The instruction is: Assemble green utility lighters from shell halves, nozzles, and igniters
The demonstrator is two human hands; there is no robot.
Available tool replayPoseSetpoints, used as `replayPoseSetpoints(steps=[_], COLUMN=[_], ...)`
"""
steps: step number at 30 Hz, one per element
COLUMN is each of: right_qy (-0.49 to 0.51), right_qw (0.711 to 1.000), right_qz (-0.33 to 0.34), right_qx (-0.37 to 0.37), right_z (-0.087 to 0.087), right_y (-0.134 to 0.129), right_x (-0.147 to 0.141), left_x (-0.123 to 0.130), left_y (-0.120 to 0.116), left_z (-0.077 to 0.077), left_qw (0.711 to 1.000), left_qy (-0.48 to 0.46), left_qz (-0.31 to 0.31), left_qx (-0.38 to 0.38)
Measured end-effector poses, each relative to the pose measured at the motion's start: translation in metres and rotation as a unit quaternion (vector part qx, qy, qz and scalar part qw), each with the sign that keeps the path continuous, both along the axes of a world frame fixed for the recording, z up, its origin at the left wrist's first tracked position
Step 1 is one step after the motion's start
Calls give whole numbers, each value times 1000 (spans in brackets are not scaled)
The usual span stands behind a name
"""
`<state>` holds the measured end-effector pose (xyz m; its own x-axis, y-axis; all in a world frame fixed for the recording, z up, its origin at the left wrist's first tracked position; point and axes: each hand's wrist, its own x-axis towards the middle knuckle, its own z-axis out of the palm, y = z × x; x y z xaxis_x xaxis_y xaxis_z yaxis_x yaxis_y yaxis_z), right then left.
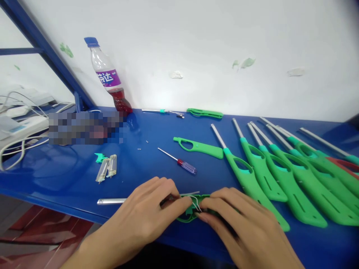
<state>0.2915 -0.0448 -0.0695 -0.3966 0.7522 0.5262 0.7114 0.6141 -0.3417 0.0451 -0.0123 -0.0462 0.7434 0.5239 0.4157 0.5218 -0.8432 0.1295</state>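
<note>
An opened green lighter shell [187, 216] lies at the table's front edge, its metal tube [111, 201] sticking out to the left. My left hand [151, 209] is closed on the shell's left part, thumb and fingers pressed on it. Thin white wires [196, 202] run between both hands. My right hand [241, 220] pinches at the wires over the shell's right part, which it mostly covers. A screwdriver [187, 167] with a purple handle lies behind the hands. Beyond it rests an empty green shell half [200, 147].
Several assembled green lighters [252, 179] fan out on the right, with a red one [343, 166] among them. Clear fuel tanks [107, 168] lie left. A bottle [109, 76], a wire assembly [165, 111] and another shell half [206, 113] are by the wall.
</note>
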Motion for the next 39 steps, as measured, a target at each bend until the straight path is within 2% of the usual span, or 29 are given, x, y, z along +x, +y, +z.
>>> replayPoseSetpoints(steps=[12, 21, 27, 30, 39], right_qy=[-20, -15, 24, 41, 76], right_qw=[1000, 998, 999, 999, 997], right_qz=[2, -7, -17, -1, 8], right_qx=[16, 53, 19, 15, -16], right_z=[2, 6, 3, 4, 4], right_y=[0, -1, -1, -1, -4], right_x=[0, 0, -3, -3, 5], left_x=[-3, 0, -1, -1, -4], left_y=[1, 3, 4, 3, 3], left_z=[-8, -5, -5, -5, -6], left_qw=[998, 998, 997, 995, 994], left_qy=[-33, -58, -72, -87, -99], left_qz=[1, -4, -2, -3, -37], left_qx=[-48, -31, -34, -42, -36])
